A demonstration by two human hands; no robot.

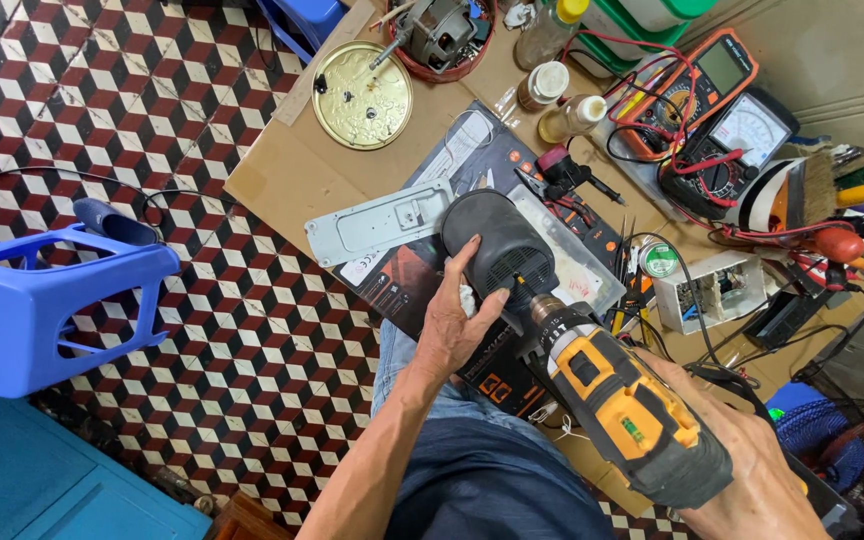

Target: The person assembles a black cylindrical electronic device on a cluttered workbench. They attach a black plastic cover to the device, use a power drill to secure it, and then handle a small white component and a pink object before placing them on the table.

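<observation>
The rounded black plastic motor housing point(497, 245) is clasped by the left hand point(452, 325). The yellow-and-black cordless drill point(617, 405), gripped by the right hand point(752, 470), is aimed lengthwise into the housing's near face, bit touching.

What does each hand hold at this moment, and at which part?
The left hand grips the black rounded housing by its lower side. The right hand holds the yellow cordless drill by its rear handle.

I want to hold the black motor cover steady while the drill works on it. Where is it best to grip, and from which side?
Grip the black cover on its rounded side wall, coming from the left, as the left hand does now. The drill in the right hand comes in from the lower right onto the vented end, so the left wall is probably the safest side, away from the bit.
</observation>
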